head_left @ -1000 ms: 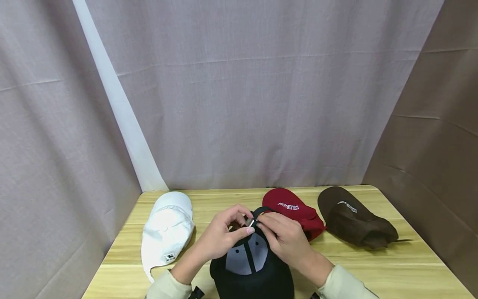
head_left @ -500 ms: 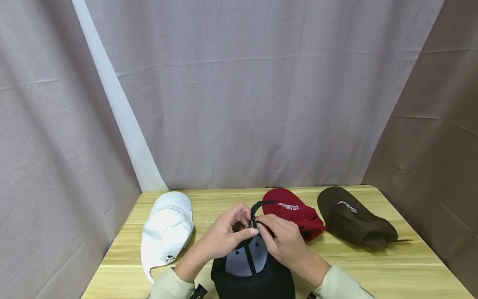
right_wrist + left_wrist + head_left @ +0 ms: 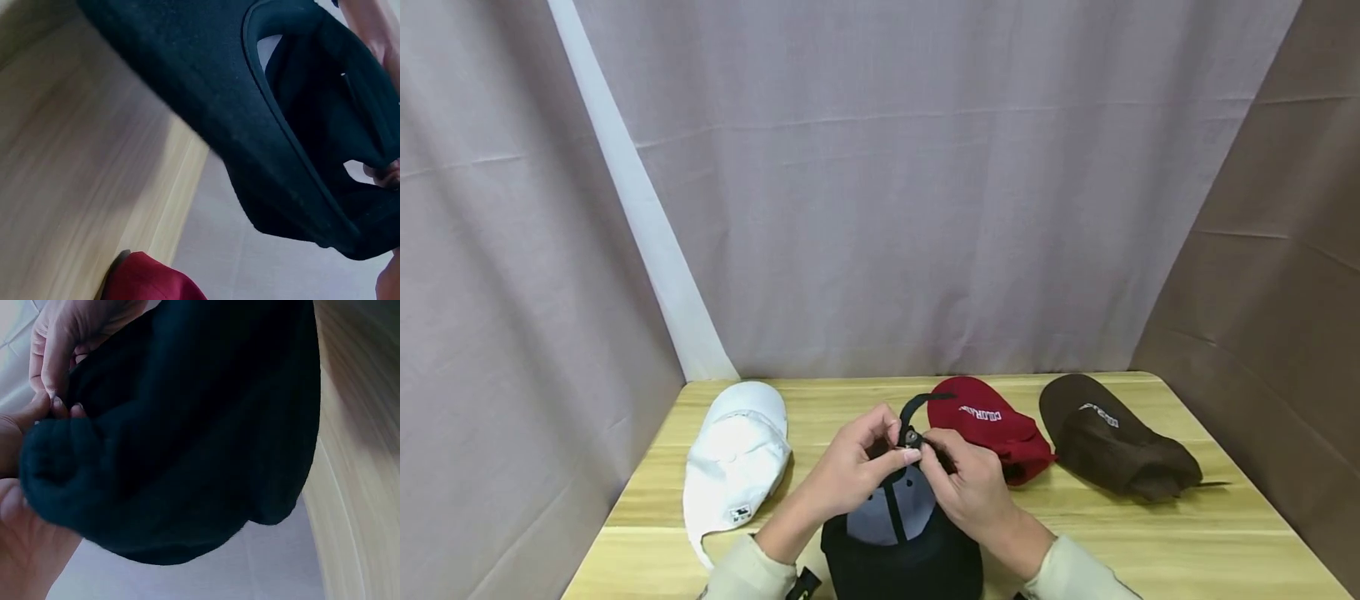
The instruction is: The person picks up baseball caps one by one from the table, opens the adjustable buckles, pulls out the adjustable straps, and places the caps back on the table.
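A black cap [image 3: 902, 558] hangs below both hands, its grey lining facing up. Its back strap [image 3: 912, 407] has a free end curving up and to the right, with a small metal buckle [image 3: 913, 437] at its base. My left hand [image 3: 856, 462] pinches the strap beside the buckle between thumb and fingers. From the other side, my right hand [image 3: 973, 483] pinches the strap just right of the buckle. The cap's dark fabric [image 3: 187, 444] fills much of the left wrist view and partly covers the fingers. In the right wrist view the cap's curved opening [image 3: 294, 137] shows.
A white cap [image 3: 737, 458] lies at left on the wooden table [image 3: 647, 533]. Behind my right hand is a red cap [image 3: 992, 425], with a dark brown cap [image 3: 1112, 442] farther right. Grey curtains [image 3: 925, 208] hang behind the table's far edge.
The strap's free end, earlier bent down behind the right fingers, now sticks up loose. My right fingers have shifted to the strap by the buckle. The other caps have not moved.
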A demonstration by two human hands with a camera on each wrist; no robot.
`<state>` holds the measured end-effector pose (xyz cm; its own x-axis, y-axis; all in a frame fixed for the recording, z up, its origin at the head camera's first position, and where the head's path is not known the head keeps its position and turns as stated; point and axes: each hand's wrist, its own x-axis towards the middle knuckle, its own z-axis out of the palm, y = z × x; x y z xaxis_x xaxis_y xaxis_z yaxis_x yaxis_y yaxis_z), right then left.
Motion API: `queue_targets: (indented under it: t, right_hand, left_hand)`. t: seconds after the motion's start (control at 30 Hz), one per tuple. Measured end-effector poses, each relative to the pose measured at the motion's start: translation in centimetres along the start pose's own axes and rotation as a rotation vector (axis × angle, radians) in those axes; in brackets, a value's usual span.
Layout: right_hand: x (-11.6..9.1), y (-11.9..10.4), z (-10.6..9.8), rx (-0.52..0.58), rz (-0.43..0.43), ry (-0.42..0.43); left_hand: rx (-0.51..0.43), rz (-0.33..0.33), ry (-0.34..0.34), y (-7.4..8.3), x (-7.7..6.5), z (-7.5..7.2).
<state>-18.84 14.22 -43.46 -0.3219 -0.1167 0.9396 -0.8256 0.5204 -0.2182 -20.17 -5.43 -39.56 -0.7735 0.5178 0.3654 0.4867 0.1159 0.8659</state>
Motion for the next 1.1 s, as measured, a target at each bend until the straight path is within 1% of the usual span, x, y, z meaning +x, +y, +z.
queue_targets:
  t: [0.07,0.2,0.3,0.37,0.5,0.57,0.63,0.73,0.87,0.97,1.07,1.1]
  right_hand:
    - [-0.1,0.0,-0.1,0.0,0.024,-0.013]
    - [0.0,0.2,-0.5,0.009,0.072,-0.068]
    - [0.0,0.5,-0.7,-0.005,0.068,-0.1]
    - [0.1,0.6,-0.8,-0.022,0.037,-0.123]
    - [0.3,0.9,-1.2,-0.05,-0.039,-0.191]
    - [0.3,1.0,-1.3,-0.062,-0.064,-0.225]
    - [0.4,1.2,-1.5,-0.078,-0.086,-0.242]
    - [0.5,1.3,-1.6,-0.111,-0.122,-0.245]
    - [0.5,1.4,-1.5,-0.137,-0.161,-0.233]
    - [0.5,1.3,-1.5,-0.14,-0.169,-0.221]
    - [0.5,1.2,-1.4,-0.143,-0.171,-0.209]
    - [0.6,1.2,-1.4,-0.144,-0.174,-0.202]
  left_hand:
    - [-0.011,-0.006,0.002,0.0,0.0,-0.1]
    - [-0.027,-0.001,0.011,0.0,0.0,-0.4]
    - [0.006,0.021,0.024,0.1,-0.1,-0.6]
    - [0.063,0.041,0.036,0.1,-0.2,-0.7]
    - [0.222,0.083,0.054,0.0,-0.3,-0.9]
    - [0.304,0.109,0.049,0.1,-0.2,-0.9]
    - [0.35,0.124,0.031,0.2,-0.2,-0.9]
    - [0.375,0.118,0.009,0.4,-0.3,-0.9]
    - [0.352,0.068,0.003,0.4,-0.5,-0.9]
    - [0.36,0.044,0.028,0.4,-0.6,-0.9]
    - [0.384,0.04,0.068,0.4,-0.7,-0.8]
    - [0.394,0.049,0.084,0.4,-0.7,-0.8]
